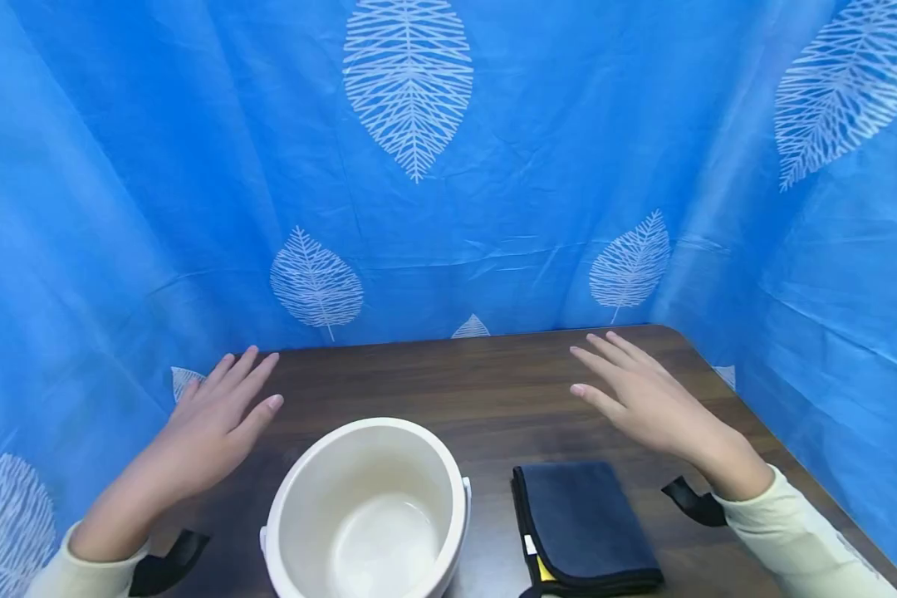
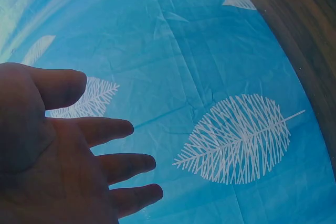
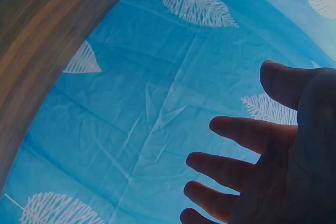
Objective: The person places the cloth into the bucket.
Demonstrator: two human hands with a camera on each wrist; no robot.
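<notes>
Two hands were in view, both bare and both released, with fingers extended and parted and nothing in their grasp. The left hand (image 1: 217, 423) reached forward over the left part of the table (image 1: 433, 378), its back showing to the head camera and its thumb angled inward; the right hand (image 1: 650, 403) mirrored it over the right part, fingers slanting inward toward the far edge. Both wrist views caught the palms lifted clear of the wood. Each forearm wore a pale sleeve, the left sleeve (image 1: 82, 569) and the right sleeve (image 1: 811, 540), and one black strap showed near each wrist, the left strap (image 1: 170, 565) and the right strap (image 1: 695, 502). Between the hands, nearer the person, stood one cream bucket (image 1: 374, 465), upright and empty, to the right of the left hand and apart from it. One folded dark cloth (image 1: 586, 519) lay to the bucket's right, well apart from it, on the near side of the right hand; its edging was black, and a white tag and a yellow patch showed at its left edge. Beyond the table hung blue curtain (image 1: 508, 149) printed with white leaves.
</notes>
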